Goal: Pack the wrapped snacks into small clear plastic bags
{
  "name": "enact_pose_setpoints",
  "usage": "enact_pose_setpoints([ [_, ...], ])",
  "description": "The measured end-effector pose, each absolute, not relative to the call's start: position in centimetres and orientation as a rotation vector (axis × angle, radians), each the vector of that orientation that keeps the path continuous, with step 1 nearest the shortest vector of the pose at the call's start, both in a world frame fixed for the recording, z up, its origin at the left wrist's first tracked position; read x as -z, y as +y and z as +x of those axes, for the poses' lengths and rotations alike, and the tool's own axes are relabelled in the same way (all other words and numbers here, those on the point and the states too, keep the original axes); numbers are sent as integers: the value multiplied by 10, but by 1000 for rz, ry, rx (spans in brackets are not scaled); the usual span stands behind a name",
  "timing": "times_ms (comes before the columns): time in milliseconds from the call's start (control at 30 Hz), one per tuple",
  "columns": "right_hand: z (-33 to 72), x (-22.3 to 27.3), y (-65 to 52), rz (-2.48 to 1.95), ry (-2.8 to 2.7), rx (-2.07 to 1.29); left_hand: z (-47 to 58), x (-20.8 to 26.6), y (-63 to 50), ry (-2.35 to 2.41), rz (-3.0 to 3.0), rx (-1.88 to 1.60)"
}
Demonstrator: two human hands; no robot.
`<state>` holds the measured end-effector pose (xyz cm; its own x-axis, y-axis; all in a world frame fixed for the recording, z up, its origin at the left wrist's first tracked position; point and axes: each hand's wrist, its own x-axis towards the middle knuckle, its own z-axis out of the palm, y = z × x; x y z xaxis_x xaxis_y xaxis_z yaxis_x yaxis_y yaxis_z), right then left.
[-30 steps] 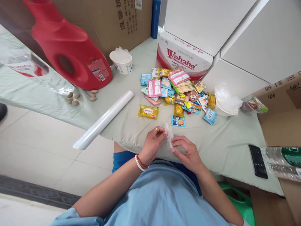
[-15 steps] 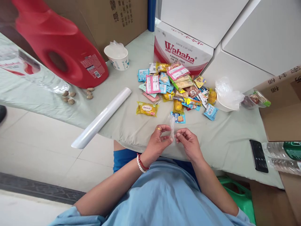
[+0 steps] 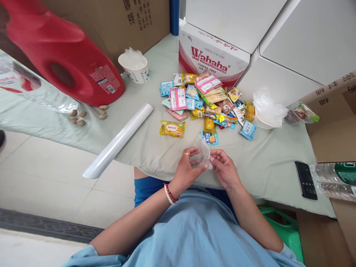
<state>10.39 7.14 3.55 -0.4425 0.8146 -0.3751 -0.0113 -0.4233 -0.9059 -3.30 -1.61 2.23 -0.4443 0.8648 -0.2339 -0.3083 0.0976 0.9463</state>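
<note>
Both hands pinch a small clear plastic film bag (image 3: 205,151) above the table's near edge. My left hand (image 3: 187,168), with a ring and bracelets at the wrist, grips its lower left side between thumb and fingers. On the right side, my right hand (image 3: 224,168) holds it with thumb and fingertips. Just beyond lies a blue snack packet (image 3: 210,138), partly behind the bag. A heap of wrapped snacks (image 3: 205,96) spreads farther back, and a yellow-wrapped snack (image 3: 172,129) lies apart on its left.
A plastic roll (image 3: 118,141) lies left, near the red jug (image 3: 102,79), a bottle (image 3: 41,89) and several nuts (image 3: 81,122). Bag-filled paper cups (image 3: 139,74) flank the heap. Behind it stands a Wahaha box (image 3: 217,55); a phone (image 3: 306,180) lies far right.
The plastic bag has widened from a narrow twisted strip into a broader, looser shape. My right fingers now grip its right side. The whole view has shifted slightly.
</note>
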Motion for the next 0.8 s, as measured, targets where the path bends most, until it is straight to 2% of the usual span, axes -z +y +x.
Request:
enact_pose_setpoints([
  [167, 108, -40, 71, -1155, -1245, -1938, -39, -25, -14, 1572, 789, -1379],
  [467, 130, -39, 86, -1158, -1145, -1860, -56, -23, -9, 1285, 252, -1616],
  [633, 133, -43, 83, -1140, -1193, -1861, -55, -31, -9, 1145, 79, -1575],
  [800, 133, -45, 79, -1118, -1250, -1908, -46, -37, -3, 1224, 132, -1460],
])
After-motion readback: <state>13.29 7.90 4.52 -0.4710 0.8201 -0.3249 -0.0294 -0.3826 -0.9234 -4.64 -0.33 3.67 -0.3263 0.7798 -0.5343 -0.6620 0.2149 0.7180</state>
